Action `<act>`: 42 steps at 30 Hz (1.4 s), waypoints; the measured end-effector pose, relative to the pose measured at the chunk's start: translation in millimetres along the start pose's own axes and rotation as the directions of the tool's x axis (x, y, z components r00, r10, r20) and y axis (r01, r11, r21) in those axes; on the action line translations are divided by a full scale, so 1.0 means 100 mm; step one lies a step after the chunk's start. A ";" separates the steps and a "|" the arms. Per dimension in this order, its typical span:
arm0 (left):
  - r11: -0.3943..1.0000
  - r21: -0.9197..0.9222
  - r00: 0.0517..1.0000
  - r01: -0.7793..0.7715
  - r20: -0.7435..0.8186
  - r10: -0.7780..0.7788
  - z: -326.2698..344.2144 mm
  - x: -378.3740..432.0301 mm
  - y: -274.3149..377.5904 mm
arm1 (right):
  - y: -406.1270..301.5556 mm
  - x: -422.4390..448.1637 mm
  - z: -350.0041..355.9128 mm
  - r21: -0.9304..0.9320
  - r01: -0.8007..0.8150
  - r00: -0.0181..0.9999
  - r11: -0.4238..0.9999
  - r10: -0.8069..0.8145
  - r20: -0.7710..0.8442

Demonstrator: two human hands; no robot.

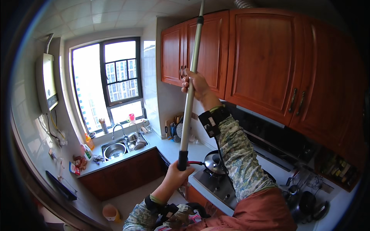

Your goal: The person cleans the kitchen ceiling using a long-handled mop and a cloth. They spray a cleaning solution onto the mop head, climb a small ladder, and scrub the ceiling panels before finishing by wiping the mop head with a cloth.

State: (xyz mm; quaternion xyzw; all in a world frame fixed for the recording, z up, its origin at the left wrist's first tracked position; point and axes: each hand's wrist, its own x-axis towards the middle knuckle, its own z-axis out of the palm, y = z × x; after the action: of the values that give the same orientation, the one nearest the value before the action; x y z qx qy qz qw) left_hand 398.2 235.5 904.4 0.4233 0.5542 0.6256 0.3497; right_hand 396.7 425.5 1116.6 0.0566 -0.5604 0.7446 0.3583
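A telescopic metal pole rises from the lower middle to the top edge, in front of the wooden wall cabinets. Around its black lower grip is my left hand. Higher up, my right hand grasps the same pole at the height of the cabinet handles. The pole's top end lies near or beyond the picture's upper edge, so what it touches cannot be told. Camouflage sleeves cover both forearms, with a black strapped device at each wrist.
Below my right arm a lidded pan stands on the gas hob. At left are a sink holding a metal basin, a window and a wall-mounted water heater. A bin stands on the floor.
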 end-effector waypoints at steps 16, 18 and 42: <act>0.964 0.212 0.972 -0.162 -0.136 0.193 -0.37 -0.63 -0.95 | 0.76 -1.19 0.46 -0.098 0.039 0.999 0.994 -0.036 0.026; 0.903 0.363 0.937 -0.229 -0.169 0.306 -0.40 -0.77 -1.01 | 0.84 -1.35 0.56 -0.081 0.020 1.000 0.997 -0.018 0.025; 0.977 0.168 0.988 -0.135 -0.051 0.145 0.00 0.33 0.13 | 0.06 0.05 -0.30 -0.141 0.016 0.984 0.990 -0.040 -0.172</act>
State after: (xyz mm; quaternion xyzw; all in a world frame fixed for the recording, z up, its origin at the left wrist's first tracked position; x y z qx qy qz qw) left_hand 385.7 264.1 921.6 0.4685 0.5834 0.6141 0.2512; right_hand 398.8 453.8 1103.4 -0.0259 -0.5766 0.7007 0.4194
